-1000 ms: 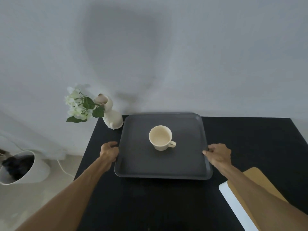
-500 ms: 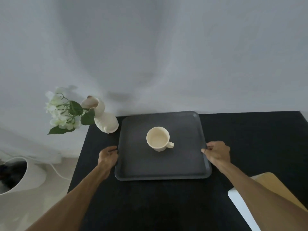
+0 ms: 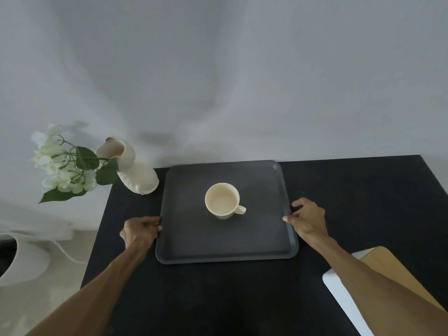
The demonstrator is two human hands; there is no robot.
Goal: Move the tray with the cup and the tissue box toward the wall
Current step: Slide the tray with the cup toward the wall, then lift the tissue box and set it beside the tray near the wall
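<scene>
A dark grey rectangular tray lies on the black table, its far edge at the wall. A cream cup stands upright near the tray's middle, handle pointing right. My left hand grips the tray's left rim. My right hand holds the right rim, thumb on top. No tissue box is in view.
A cream vase with white flowers leans at the table's far left corner, just left of the tray. A white and tan box-like object sits at the near right. A white round bin stands on the floor at left.
The view has shifted slightly, so the vase and the bin sit further left in the picture. The tray stays against the wall, with both hands on its side rims.
</scene>
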